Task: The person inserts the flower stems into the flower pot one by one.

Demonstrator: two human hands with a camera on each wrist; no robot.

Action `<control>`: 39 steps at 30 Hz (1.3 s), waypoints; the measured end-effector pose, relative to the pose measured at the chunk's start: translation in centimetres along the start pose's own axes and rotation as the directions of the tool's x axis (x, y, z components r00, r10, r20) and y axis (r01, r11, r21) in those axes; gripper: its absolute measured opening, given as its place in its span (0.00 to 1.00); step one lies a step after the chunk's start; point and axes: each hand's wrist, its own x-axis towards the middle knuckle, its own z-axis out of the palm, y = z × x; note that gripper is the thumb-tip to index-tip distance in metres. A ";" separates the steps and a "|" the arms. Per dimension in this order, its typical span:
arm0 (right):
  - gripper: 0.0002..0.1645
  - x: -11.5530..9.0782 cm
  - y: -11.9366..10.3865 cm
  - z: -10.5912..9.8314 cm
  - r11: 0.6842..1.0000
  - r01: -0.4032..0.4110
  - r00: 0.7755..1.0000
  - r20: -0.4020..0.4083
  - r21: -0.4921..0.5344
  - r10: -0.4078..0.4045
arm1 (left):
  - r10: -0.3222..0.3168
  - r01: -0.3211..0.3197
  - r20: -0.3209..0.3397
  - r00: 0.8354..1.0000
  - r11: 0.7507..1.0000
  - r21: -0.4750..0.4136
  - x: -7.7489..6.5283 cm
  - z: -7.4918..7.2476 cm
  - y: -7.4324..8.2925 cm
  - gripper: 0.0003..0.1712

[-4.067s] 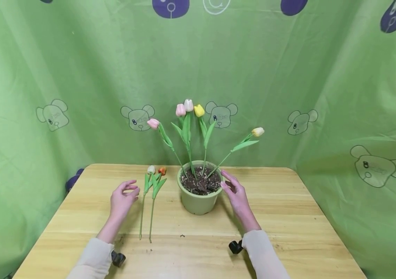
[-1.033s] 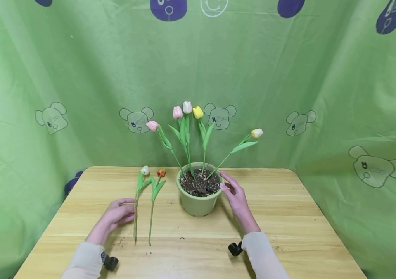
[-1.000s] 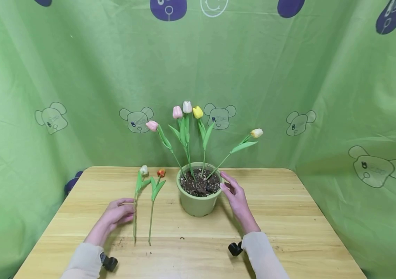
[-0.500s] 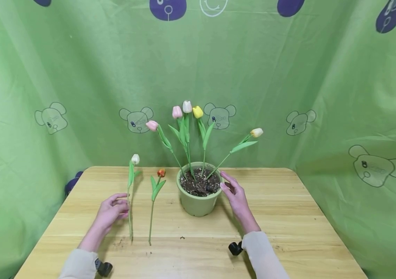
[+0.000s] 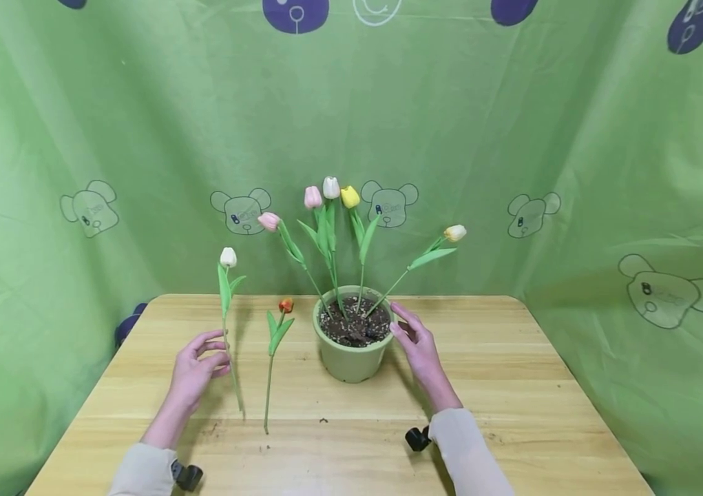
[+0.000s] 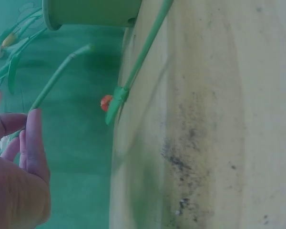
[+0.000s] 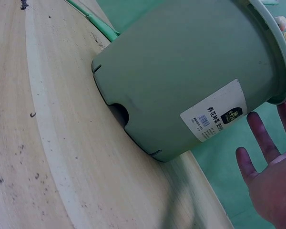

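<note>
In the head view my left hand (image 5: 196,368) pinches the stem of a white tulip (image 5: 228,257) between thumb and fingers. The flower stands nearly upright, raised off the table, its stem's lower end tilted right. The left wrist view shows the bare stem (image 6: 57,74) rising past the fingertips. A red-orange tulip (image 5: 286,305) lies on the table to the right of that hand. My right hand (image 5: 419,348) touches the rim of a green flowerpot (image 5: 354,362) at its right side, its lower fingers spread and off the wall in the right wrist view.
Dark soil (image 5: 357,331) fills the pot, with several pink, white and yellow tulips (image 5: 350,197) planted in it, leaning different ways. Crumbs of soil (image 6: 181,164) dot the wooden table (image 5: 512,386). A green patterned curtain (image 5: 450,138) hangs behind and at both sides.
My left hand has taken the white tulip from beside the red-orange one, moved it left and raised it upright. The right hand stays at the pot's rim.
</note>
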 end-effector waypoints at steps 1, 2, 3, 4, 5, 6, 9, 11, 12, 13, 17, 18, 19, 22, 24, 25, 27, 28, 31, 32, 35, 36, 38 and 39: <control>0.29 0.1 0.0 0.0 1.000 0.004 1.000 0.003 -0.002 -0.004 | 0.011 -0.011 -0.009 1.000 1.000 -0.009 0.0 0.0 0.2 0.31; 0.29 0.1 0.0 0.1 1.000 0.007 1.000 0.005 -0.003 -0.007 | 0.022 -0.022 -0.015 1.000 1.000 -0.015 0.0 0.0 0.4 0.31; 0.29 0.2 0.0 0.1 1.000 0.009 1.000 0.009 -0.004 -0.009 | 0.032 -0.033 -0.023 0.999 0.999 -0.021 -0.1 0.1 0.6 0.31; 0.29 0.3 0.0 0.2 1.000 0.007 1.000 0.011 -0.006 -0.007 | 0.042 -0.043 -0.030 0.999 0.999 -0.028 -0.1 0.1 0.7 0.31; 0.29 0.3 -0.1 0.2 1.000 0.004 1.000 0.012 -0.008 -0.004 | 0.051 -0.052 -0.035 0.998 0.998 -0.035 -0.1 0.2 0.9 0.30; 0.30 0.4 -0.1 0.2 1.000 0.001 1.000 0.014 -0.014 -0.001 | 0.060 -0.062 -0.037 0.997 0.997 -0.040 -0.1 0.2 1.1 0.31; 0.29 0.4 -0.2 0.2 1.000 -0.013 1.000 -0.001 -0.015 0.013 | 0.077 -0.080 -0.036 0.996 0.995 -0.060 -0.1 0.5 1.4 0.30; 0.29 0.4 -0.3 0.2 1.000 -0.019 1.000 -0.005 -0.016 0.019 | 0.087 -0.089 -0.034 0.996 0.994 -0.068 -0.2 0.8 1.6 0.31; 0.29 0.4 -0.4 0.2 1.000 -0.017 1.000 -0.002 -0.017 0.017 | 0.095 -0.097 -0.034 0.995 0.993 -0.073 -0.3 0.9 1.8 0.31; 0.29 0.4 -0.5 0.2 1.000 -0.019 1.000 -0.005 -0.012 0.019 | 0.102 -0.105 -0.033 0.994 0.992 -0.075 -0.3 1.0 1.9 0.30; 0.29 0.3 -0.5 0.1 1.000 -0.018 1.000 0.005 -0.005 0.018 | 0.137 -0.139 -0.024 0.990 0.988 -0.072 -0.6 1.5 2.7 0.30; 0.29 0.3 -0.5 0.1 1.000 -0.018 1.000 0.006 -0.005 0.018 | 0.146 -0.147 -0.021 0.989 0.987 -0.071 -0.6 1.6 2.9 0.30; 0.29 0.3 -0.5 0.1 1.000 -0.021 1.000 0.004 -0.004 0.021 | 0.153 -0.154 -0.020 0.988 0.986 -0.069 -0.7 1.7 3.1 0.30; 0.29 0.2 -0.4 0.1 1.000 -0.017 1.000 0.008 0.001 0.017 | 0.176 -0.177 -0.018 0.984 0.982 -0.066 -0.7 2.1 3.7 0.30; 0.29 0.1 -0.4 0.2 1.000 -0.016 1.000 0.005 0.006 0.016 | 0.193 -0.193 -0.016 0.981 0.979 -0.067 -0.6 2.4 4.0 0.30; 0.29 0.1 -0.4 0.2 1.000 -0.014 1.000 0.003 0.008 0.014 | 0.199 -0.199 -0.015 0.980 0.977 -0.070 -0.6 2.5 4.1 0.30; 0.29 0.1 -0.4 0.2 1.000 -0.017 1.000 0.001 0.009 0.017 | 0.211 -0.211 -0.007 0.977 0.975 -0.073 -0.6 2.9 4.3 0.31; 0.29 0.0 -0.3 0.2 1.000 -0.020 1.000 0.000 0.006 0.020 | 0.216 -0.215 -0.004 0.976 0.974 -0.076 -0.6 3.1 4.4 0.31; 0.29 0.0 -0.3 0.1 1.000 -0.028 1.000 -0.002 -0.002 0.028 | 0.228 -0.226 0.006 0.974 0.970 -0.086 -0.7 3.7 4.6 0.31; 0.29 -0.1 -0.3 0.1 1.000 -0.030 1.000 -0.001 -0.004 0.030 | 0.234 -0.233 0.010 0.972 0.969 -0.088 -0.7 3.9 4.7 0.30; 0.30 -0.1 -0.3 0.0 0.999 -0.034 0.999 0.002 -0.008 0.034 | 0.247 -0.244 0.014 0.969 0.965 -0.099 -0.6 4.7 5.1 0.30; 0.30 -0.1 -0.3 0.0 0.999 -0.035 0.999 0.003 -0.009 0.035 | 0.253 -0.250 0.017 0.967 0.963 -0.100 -0.6 4.9 5.3 0.29; 0.30 -0.2 -0.3 -0.1 0.999 -0.038 0.999 0.006 -0.011 0.038 | 0.267 -0.263 0.023 0.963 0.959 -0.104 -0.6 5.4 5.6 0.29; 0.30 -0.2 -0.2 -0.1 0.999 -0.040 0.999 0.007 -0.011 0.040 | 0.273 -0.268 0.025 0.962 0.957 -0.107 -0.5 5.7 5.7 0.29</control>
